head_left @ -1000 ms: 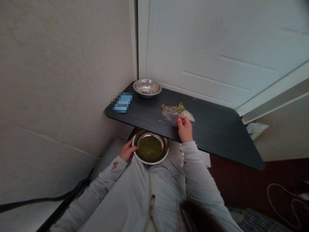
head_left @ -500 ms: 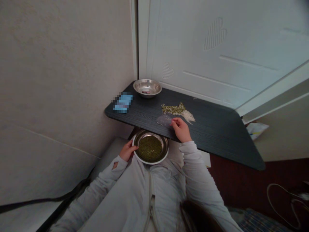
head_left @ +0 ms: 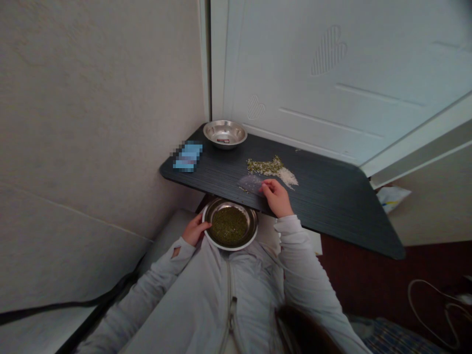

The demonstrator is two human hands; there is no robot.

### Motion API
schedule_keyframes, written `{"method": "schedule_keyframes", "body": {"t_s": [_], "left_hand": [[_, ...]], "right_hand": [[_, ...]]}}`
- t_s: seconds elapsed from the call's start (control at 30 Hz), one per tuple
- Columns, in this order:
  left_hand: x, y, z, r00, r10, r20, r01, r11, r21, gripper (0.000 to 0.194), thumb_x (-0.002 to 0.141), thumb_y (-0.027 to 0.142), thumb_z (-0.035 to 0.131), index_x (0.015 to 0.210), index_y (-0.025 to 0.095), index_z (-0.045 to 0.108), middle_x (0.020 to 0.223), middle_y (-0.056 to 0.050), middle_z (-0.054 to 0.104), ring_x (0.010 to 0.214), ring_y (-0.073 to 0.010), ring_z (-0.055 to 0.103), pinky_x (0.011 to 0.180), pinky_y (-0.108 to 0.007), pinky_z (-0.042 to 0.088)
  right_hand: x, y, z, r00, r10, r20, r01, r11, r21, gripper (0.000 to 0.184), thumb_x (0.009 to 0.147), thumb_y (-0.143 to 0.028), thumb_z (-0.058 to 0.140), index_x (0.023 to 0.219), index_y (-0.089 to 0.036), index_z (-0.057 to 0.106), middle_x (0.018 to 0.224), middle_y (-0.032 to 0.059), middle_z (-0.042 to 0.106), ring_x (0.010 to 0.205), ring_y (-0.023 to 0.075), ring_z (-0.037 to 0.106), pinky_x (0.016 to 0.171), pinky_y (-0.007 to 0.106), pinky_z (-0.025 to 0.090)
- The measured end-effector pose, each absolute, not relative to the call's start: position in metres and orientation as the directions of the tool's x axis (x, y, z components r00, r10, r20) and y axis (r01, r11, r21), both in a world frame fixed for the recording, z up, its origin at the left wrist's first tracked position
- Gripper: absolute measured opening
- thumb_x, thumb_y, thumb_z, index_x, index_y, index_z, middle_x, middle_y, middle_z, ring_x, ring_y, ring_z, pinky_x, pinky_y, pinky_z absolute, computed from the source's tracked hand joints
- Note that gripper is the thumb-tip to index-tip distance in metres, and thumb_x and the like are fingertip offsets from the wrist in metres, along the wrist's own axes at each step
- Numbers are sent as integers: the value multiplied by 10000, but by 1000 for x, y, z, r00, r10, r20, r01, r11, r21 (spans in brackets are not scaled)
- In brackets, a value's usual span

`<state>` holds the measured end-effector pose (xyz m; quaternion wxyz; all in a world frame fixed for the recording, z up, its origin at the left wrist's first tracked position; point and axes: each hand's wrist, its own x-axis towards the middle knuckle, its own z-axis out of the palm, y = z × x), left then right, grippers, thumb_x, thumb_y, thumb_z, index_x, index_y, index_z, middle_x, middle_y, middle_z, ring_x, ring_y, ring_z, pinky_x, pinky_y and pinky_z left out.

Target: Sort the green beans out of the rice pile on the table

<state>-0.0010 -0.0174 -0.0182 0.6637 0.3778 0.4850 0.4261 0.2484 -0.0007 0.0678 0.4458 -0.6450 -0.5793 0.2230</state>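
My left hand [head_left: 194,230] grips the left rim of a steel bowl [head_left: 254,235], thumb over the edge. The bowl sits at my lap, just under the near edge of the dark table [head_left: 332,211], and holds small green beans [head_left: 229,223], probably mung beans. Over the tabletop, the fingers of my right hand [head_left: 277,196] pinch a clear, rounded plastic sheet [head_left: 251,183]. Beyond the sheet lies a mixed pile of green beans and white grains [head_left: 266,167]. A heap of white rice-like grains [head_left: 287,177] adjoins it on the right. A few loose grains lie beside the sheet's left end.
A second steel bowl [head_left: 224,133] stands at the table's back left. A blurred blue item [head_left: 188,157] lies near the left edge. A wall [head_left: 110,123] rises on the left, and a white door [head_left: 295,73] stands behind the table. A cable [head_left: 424,314] runs across the floor at right.
My right hand has moved left and slightly nearer me with the plastic sheet, drawing it off the pile toward the table's near edge. My left hand and the bowl have stayed put.
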Motion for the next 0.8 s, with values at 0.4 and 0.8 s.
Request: {"method": "schedule_keyframes", "body": {"t_s": [0.4, 0.8], "left_hand": [[1, -18, -16, 175, 922, -346, -230, 380, 896, 454, 435, 201, 638, 875, 108, 572, 809, -49, 626, 790, -219, 546, 771, -367, 378], [-1, -16, -22, 184, 922, -340, -213, 375, 902, 437, 446, 189, 638, 870, 108, 568, 793, -44, 626, 714, -190, 555, 733, -345, 397]], "right_hand": [[246, -3, 68, 52, 981, 187, 636, 111, -763, 195, 701, -341, 412, 773, -189, 511, 614, -12, 580, 568, 101, 516, 572, 222, 370], [243, -8, 80, -81, 985, 155, 669, 169, -723, 191, 670, -345, 452, 676, -178, 544, 564, -16, 551, 535, 91, 478, 554, 213, 348]]}}
